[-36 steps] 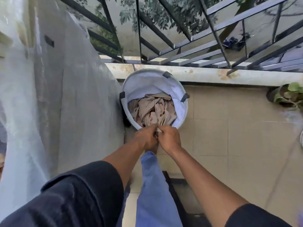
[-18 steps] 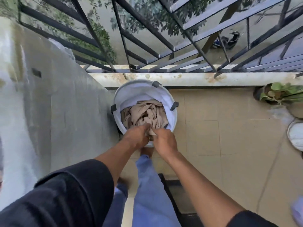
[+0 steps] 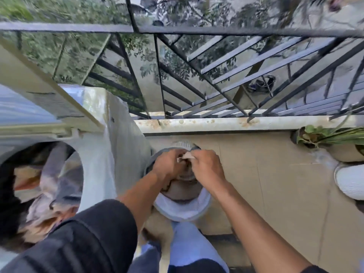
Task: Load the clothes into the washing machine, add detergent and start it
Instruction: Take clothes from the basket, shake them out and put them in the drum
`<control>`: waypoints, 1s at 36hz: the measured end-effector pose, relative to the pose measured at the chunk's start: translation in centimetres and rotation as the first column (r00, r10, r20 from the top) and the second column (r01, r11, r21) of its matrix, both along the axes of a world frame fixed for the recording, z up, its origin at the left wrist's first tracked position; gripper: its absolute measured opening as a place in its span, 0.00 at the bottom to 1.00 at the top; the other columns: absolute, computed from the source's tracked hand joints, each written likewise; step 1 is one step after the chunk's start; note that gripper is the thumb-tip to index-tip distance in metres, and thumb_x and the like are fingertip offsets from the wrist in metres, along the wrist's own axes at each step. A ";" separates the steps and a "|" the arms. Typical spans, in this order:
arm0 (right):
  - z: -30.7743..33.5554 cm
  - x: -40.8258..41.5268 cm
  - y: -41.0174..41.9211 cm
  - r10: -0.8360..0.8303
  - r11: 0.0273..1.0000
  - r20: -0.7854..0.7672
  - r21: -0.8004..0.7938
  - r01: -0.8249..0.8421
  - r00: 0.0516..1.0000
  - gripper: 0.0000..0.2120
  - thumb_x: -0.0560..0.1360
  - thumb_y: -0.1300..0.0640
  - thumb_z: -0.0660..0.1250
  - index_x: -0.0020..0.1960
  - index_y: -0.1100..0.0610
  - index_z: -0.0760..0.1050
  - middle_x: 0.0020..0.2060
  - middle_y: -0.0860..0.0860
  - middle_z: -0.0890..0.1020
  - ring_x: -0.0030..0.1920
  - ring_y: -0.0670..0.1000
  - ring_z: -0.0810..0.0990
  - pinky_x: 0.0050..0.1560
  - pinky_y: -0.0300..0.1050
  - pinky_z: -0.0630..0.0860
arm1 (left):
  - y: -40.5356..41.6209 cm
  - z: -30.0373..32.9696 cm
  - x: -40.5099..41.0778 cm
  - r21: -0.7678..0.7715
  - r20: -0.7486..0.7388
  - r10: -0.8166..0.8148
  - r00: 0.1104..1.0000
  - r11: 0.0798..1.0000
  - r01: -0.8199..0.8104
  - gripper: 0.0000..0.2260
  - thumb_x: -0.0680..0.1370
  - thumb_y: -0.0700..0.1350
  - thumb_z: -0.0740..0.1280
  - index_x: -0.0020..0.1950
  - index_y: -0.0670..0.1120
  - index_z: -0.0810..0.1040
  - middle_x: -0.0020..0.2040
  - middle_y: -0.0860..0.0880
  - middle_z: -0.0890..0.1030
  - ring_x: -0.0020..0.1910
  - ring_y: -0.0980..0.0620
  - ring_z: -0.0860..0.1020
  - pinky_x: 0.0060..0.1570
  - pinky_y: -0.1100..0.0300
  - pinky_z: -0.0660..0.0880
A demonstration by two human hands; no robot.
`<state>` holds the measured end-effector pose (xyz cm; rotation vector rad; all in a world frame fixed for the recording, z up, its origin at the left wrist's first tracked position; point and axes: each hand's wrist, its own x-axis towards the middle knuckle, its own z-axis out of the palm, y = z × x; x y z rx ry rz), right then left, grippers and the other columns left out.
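Both hands are meeting over the white laundry basket, which is standing on the tiled balcony floor just right of the washing machine. The left hand is curling its fingers around a bunch of beige cloth, and the right hand is pinching the same cloth from the other side, so the two are gripping it together above the basket's mouth. A pale corner of the fabric is poking up between the knuckles, while the rest of it is trailing down into the basket (most of it is hidden under the hands and blurred). The basket's near rim is showing white below the wrists, and its far rim is peeking out just beyond the fingers.

The washing machine is filling the left side of the view, its round drum opening lying at the near left with mixed clothes in grey, orange and dark tones already sitting inside. Dark sleeves are covering both upper arms, and blue trousers are showing directly below the basket.

A black metal railing is running along the far edge of the balcony above a stained ledge. A potted plant is sitting at the far right, with a white ribbed object just nearer than it.
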<state>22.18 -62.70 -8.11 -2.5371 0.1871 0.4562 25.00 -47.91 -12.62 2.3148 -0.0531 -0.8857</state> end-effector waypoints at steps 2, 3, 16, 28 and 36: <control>1.7 -0.4 0.3 -0.027 0.999 0.039 0.018 0.027 0.999 0.09 0.80 0.59 0.65 0.47 0.56 0.83 0.42 0.57 0.85 0.43 0.60 0.81 0.38 0.45 0.65 | 0.6 0.6 -0.2 -0.021 0.003 0.013 1.000 1.000 -0.013 0.24 0.69 0.54 0.62 0.64 0.57 0.82 0.59 0.51 0.86 0.60 0.46 0.82 0.59 0.49 0.78; 2.4 -0.7 0.4 -0.045 0.999 0.052 0.026 0.043 0.998 0.09 0.80 0.59 0.65 0.46 0.55 0.83 0.40 0.56 0.84 0.41 0.58 0.79 0.38 0.44 0.63 | 0.8 1.2 -0.4 -0.033 0.004 0.015 1.000 0.999 -0.015 0.23 0.70 0.54 0.63 0.64 0.57 0.82 0.58 0.51 0.86 0.59 0.46 0.82 0.58 0.49 0.79; 10.0 -2.3 1.4 -0.077 0.997 0.240 0.009 0.077 0.968 0.11 0.78 0.58 0.65 0.37 0.57 0.74 0.31 0.53 0.78 0.34 0.57 0.76 0.34 0.52 0.74 | 3.0 5.9 -2.9 -0.249 0.062 0.047 0.997 0.968 -0.031 0.22 0.77 0.56 0.64 0.70 0.52 0.79 0.63 0.51 0.84 0.63 0.48 0.81 0.66 0.48 0.76; 20.8 -2.8 1.8 -0.006 0.998 0.652 0.051 -0.037 0.758 0.07 0.77 0.64 0.66 0.45 0.55 0.82 0.31 0.48 0.78 0.32 0.52 0.74 0.33 0.50 0.69 | 5.3 9.5 -2.2 -0.246 0.235 0.072 0.969 0.969 -0.012 0.19 0.71 0.57 0.70 0.63 0.63 0.79 0.56 0.56 0.86 0.56 0.52 0.83 0.57 0.49 0.81; 20.7 -1.9 0.1 0.006 1.000 0.649 0.000 -0.008 0.761 0.10 0.76 0.61 0.64 0.53 0.56 0.83 0.41 0.55 0.87 0.41 0.59 0.84 0.40 0.56 0.80 | 4.3 13.1 -0.9 -0.193 0.503 0.146 0.852 0.980 -0.054 0.09 0.81 0.51 0.69 0.59 0.55 0.86 0.53 0.54 0.88 0.50 0.53 0.84 0.45 0.61 0.74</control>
